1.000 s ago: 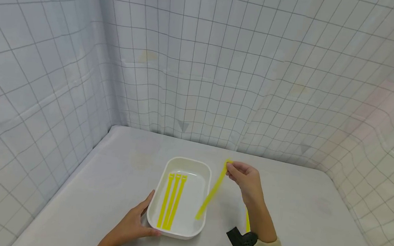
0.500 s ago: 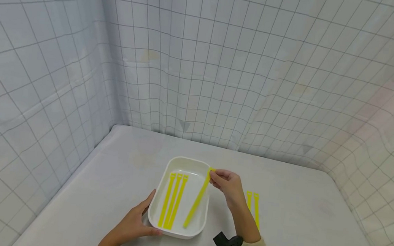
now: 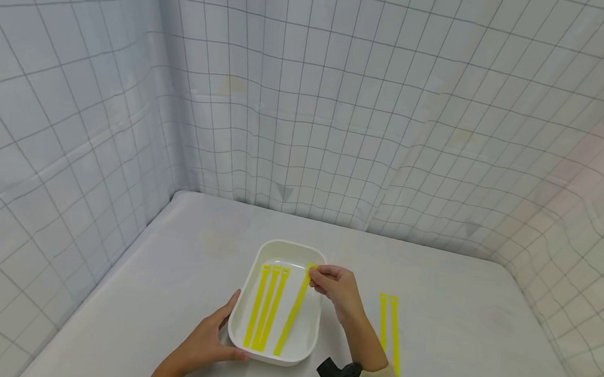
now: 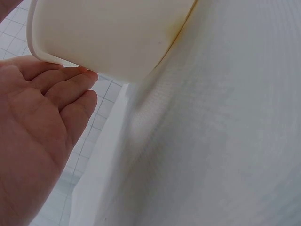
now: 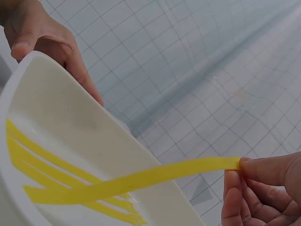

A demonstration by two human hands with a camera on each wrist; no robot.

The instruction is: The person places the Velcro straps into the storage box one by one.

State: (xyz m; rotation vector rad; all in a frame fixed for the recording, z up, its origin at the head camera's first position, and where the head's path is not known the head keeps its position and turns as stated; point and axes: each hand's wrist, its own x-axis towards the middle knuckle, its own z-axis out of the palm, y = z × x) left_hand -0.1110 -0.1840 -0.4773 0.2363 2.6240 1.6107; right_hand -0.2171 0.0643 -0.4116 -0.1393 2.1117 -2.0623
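Observation:
My right hand (image 3: 341, 290) pinches the slotted head end of a flat yellow cable strap (image 3: 293, 313) between thumb and fingers. The strap slants over the right half of a white tray (image 3: 303, 332), its free end low near the front wall. In the right wrist view, the strap (image 5: 141, 180) bows from the fingertips down into the tray, crossing over other straps. Three matching yellow straps (image 3: 266, 308) lie side by side in the tray's left half, heads away from me. My left hand (image 3: 204, 342) spans the tray's front-left corner; in the left wrist view its fairly straight fingers touch the outer wall.
Two more yellow straps (image 3: 396, 341) lie on the white tabletop (image 3: 460, 328) right of the tray, partly behind my right forearm. A black device (image 3: 338, 375) sits at my right wrist. Grid-patterned sheets (image 3: 307, 107) hang behind the table and along both sides.
My right hand has moved left and down, bringing the held strap from the tray's right side to over its inside. The two straps on the table have come into view. My left hand stays put.

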